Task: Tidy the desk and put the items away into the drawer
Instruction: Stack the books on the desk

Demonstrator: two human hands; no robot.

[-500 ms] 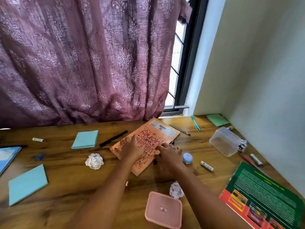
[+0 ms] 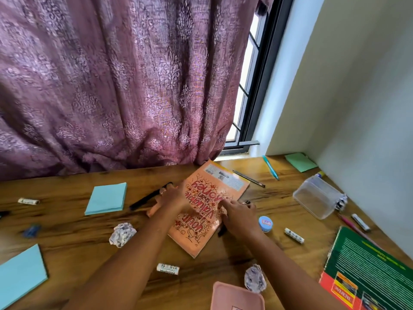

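Wooden desk [image 2: 67,231] under a mauve curtain [image 2: 111,86]: your left hand [image 2: 176,198] lies straight-fingered on the left edge of the orange book [image 2: 196,229], mid-desk and askew; your right hand [image 2: 240,217] bends over its right edge, grip unclear. Hook fingers under both edges and lift level. Watch the black pen [image 2: 145,200] by your left fingers, a dark pen [image 2: 221,232] beneath your right palm, the blue-lidded pot [image 2: 265,223] just right. No drawer shows.
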